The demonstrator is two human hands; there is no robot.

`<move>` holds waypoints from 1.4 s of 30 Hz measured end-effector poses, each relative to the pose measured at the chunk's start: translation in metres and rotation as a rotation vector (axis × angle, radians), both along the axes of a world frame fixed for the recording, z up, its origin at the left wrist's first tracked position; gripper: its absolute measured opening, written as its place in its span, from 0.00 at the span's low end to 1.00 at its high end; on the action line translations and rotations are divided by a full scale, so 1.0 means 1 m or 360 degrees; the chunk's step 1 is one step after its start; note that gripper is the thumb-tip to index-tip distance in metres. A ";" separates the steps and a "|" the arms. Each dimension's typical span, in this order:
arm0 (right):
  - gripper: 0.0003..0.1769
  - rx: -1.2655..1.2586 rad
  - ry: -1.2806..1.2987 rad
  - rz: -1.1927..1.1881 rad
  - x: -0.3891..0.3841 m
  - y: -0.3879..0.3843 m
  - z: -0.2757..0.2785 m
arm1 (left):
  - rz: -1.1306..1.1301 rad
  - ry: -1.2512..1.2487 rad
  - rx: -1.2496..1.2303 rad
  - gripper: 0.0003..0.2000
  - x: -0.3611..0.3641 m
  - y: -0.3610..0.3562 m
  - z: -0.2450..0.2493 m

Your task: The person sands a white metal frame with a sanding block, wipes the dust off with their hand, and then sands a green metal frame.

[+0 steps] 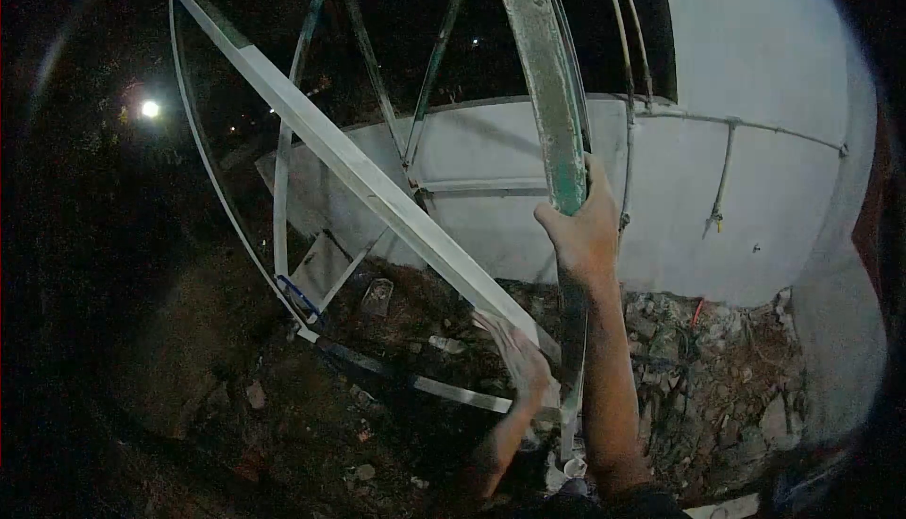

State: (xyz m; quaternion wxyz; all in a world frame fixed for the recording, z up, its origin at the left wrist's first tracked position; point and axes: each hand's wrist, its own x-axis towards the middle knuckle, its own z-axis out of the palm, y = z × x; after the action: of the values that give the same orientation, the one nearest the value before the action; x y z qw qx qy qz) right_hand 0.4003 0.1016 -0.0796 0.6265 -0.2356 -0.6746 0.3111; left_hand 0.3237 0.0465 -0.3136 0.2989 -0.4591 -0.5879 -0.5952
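A worn green and grey metal beam [543, 75] rises steeply through the upper middle of the head view. My right hand [582, 226] is wrapped round its lower part, thumb on the left side. A long white beam [377, 184] slants from the upper left down to the centre. Against its lower end lies my left hand [517, 354], with the fingers stretched along the underside and edge. The palm's contact with the beam is partly hidden.
Thinner metal struts [283, 189] form a frame at the left. Behind stands a white wall [481, 151] with pipes [725, 175] and a tap. Rubble [727, 396] covers the ground at the lower right. A bright lamp [150, 108] shines in the dark at the left.
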 end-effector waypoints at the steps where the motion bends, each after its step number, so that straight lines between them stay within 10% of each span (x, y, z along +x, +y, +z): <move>1: 0.32 0.0051 0.0009 -0.0008 0.000 0.003 -0.002 | 0.0051 0.0004 0.0030 0.35 -0.013 0.004 0.010; 6: 0.31 0.0065 0.0024 -0.0012 -0.001 0.002 -0.004 | -0.0375 -0.0610 0.0178 0.36 -0.115 0.017 0.052; 20: 0.35 -0.0149 -0.0145 -0.0052 -0.001 -0.001 -0.005 | 0.0861 0.0833 0.0089 0.29 -0.319 -0.006 0.294; 30: 0.34 0.0076 -0.0080 -0.0492 -0.019 0.002 -0.025 | 0.0669 0.0275 -0.0111 0.29 -0.387 -0.053 0.445; 36: 0.31 -0.0230 -0.0086 -0.0294 -0.014 -0.008 -0.007 | 0.1578 0.0948 -0.1108 0.28 -0.498 -0.064 0.532; 40: 0.29 -0.0220 0.0136 -0.0220 -0.015 -0.005 -0.012 | 0.0354 0.0212 0.0116 0.30 -0.446 -0.052 0.513; 42: 0.28 -0.0124 0.0069 -0.0297 -0.013 -0.004 -0.011 | 0.0403 0.0524 0.0225 0.32 -0.455 -0.039 0.501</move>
State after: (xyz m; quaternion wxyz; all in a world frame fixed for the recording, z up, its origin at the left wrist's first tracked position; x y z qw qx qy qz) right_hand 0.3870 0.0976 -0.0911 0.6577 -0.3148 -0.6234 0.2824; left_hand -0.1316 0.0072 0.1878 0.4946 -0.4504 -0.5411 -0.5096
